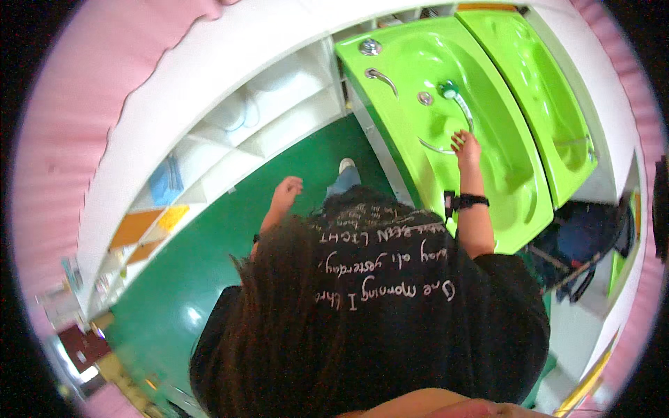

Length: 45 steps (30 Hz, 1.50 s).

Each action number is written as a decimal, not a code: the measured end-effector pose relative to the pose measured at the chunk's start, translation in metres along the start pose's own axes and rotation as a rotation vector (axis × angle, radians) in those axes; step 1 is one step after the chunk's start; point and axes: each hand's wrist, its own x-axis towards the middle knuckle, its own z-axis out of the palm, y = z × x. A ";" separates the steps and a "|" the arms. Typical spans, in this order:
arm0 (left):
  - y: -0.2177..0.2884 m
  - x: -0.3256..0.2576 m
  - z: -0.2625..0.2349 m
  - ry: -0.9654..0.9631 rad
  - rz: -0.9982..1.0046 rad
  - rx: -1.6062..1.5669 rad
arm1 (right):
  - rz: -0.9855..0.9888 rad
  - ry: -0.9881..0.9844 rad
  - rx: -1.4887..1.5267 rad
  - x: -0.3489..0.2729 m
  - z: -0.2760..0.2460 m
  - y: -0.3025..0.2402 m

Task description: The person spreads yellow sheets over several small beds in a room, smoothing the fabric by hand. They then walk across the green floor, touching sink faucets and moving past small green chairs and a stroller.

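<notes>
My right hand [467, 148] reaches over a bright green tub [505, 177], fingers bent and apart. A pale shower hose [471, 124] passes close by it; I cannot make out whether they touch. The hose leads to a green-and-white shower head [449, 89] lying inside the tub. Away from the tub, over the green floor [230, 209], my left hand [286, 190] hangs in the air with loosely bent fingers and nothing visible in it. A black strap with a small box [456, 203] circles my right wrist.
A curved metal spout [382, 78] and a round chrome knob [370, 47] sit on the tub's rim. Alongside is a second green tub [557, 104]. White shelves [258, 115] line the left, holding a blue item [166, 182]. Dark bags [585, 240] stand at right.
</notes>
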 end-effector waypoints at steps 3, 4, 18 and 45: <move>0.027 0.100 -0.008 -0.107 0.044 0.043 | 0.005 0.099 0.082 0.024 0.003 -0.020; 0.036 0.133 -0.008 -0.142 0.051 0.051 | 0.005 0.123 0.044 0.031 0.008 -0.028; 0.228 0.261 0.098 -0.453 0.359 0.379 | 0.238 0.289 -0.257 0.123 -0.028 -0.019; 0.287 0.271 0.141 -0.382 0.330 0.877 | 0.121 0.207 -1.414 0.261 -0.023 0.024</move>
